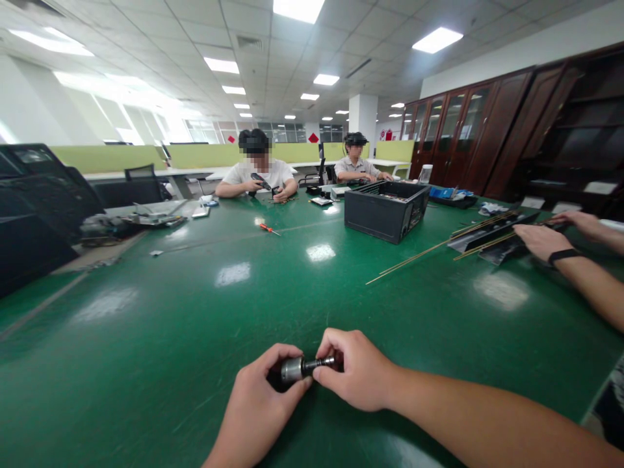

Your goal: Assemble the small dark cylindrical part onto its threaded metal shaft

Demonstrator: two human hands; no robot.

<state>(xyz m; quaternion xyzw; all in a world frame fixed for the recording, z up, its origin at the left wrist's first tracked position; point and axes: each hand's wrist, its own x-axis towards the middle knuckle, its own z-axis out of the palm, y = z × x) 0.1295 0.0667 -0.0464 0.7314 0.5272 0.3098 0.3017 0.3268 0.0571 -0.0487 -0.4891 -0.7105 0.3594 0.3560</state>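
Observation:
A small silver cylinder with a narrower, dark stepped stem lies sideways between my hands, low over the near part of the green table. My left hand is closed around the cylinder, thumb and fingers on either side of it. With thumb and bent forefinger, my right hand pinches the stem near its bright right tip. It looks like a solenoid valve, though the exact kind is not certain. The cylinder's far left end is partly hidden by my left hand.
Across the green table lie a red-handled screwdriver and a black computer case. Thin brass-coloured rods reach in from the right, near a co-worker's hands. Two people sit at the far side, one holding a power tool.

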